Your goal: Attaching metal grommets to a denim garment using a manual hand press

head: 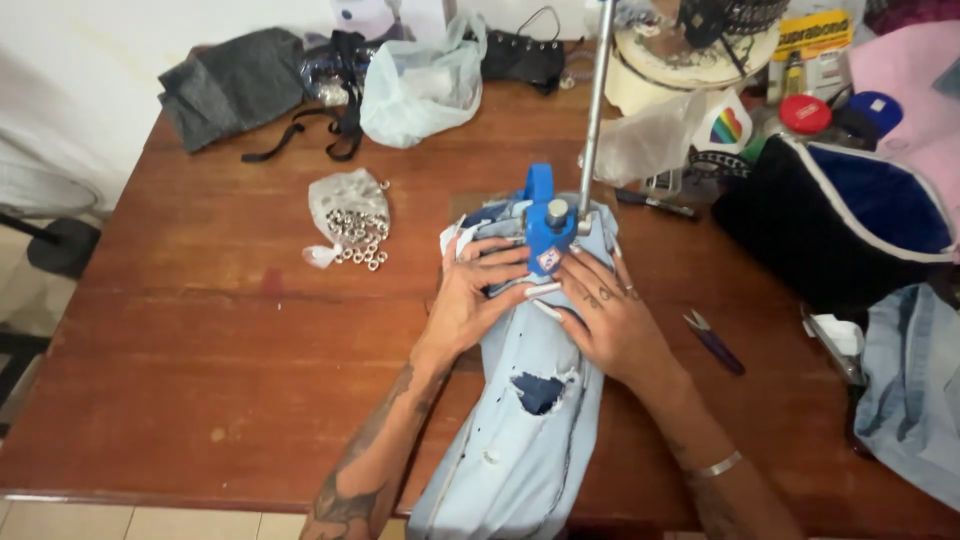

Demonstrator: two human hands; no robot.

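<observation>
- Jeans (pixel 520 420): pale blue, ripped, flat on the wooden table (pixel 200 330), top end tucked under the blue press (pixel 545 225).
- Left hand (pixel 470 300): fingers spread flat on the denim just left of the press, pinning it, not gripping.
- Right hand (pixel 605 315): flat on the denim, right of the press, fingertips touching its base.
- Press lever (pixel 597 100) stands upright.
- Bag of metal eyelets (pixel 350 215) well left of the hands, some spilled.
- Purple snips (pixel 712 340) near the right wrist.

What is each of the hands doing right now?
Left hand: open, flat on the jeans beside the blue press.
Right hand: open, flat on the jeans.
</observation>
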